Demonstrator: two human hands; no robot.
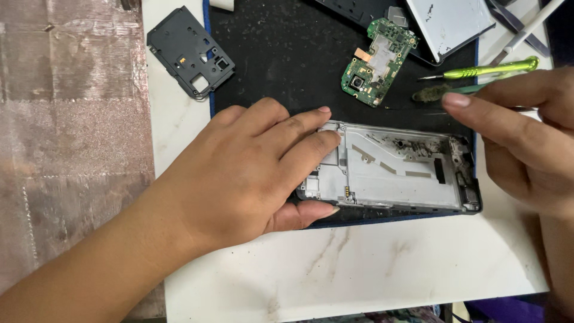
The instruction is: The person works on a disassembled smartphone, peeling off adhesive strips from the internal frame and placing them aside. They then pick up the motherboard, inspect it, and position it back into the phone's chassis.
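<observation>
- The white table (371, 263) ends at a straight left edge beside a brownish woven surface (72, 137); its near edge runs along the bottom of the view, and a broad bare strip lies between that edge and the work.
- A black mat (281, 54) covers the far half of the table; its near border runs just under the phone frame (394, 170).
- The phone frame lies flat and lengthwise on the mat's near part, open side up, its grey metal inside showing.
- The left hand (251, 170) rests on the frame's left end: fingers pressed down on top, thumb against the near edge, so it is clamped on the frame.
- The right hand (526, 134) hovers over the frame's right end, fingers drawn together around something thin; what it grips is too hidden to tell.
- Beyond the frame, well apart from it, lie a green circuit board (378, 61), a green-handled screwdriver (490, 70) and a small brush (431, 93).
- A black plastic cover (190, 51) sits at the mat's left border, half on the table.
- A phone back panel (451, 21) lies at the far right.
</observation>
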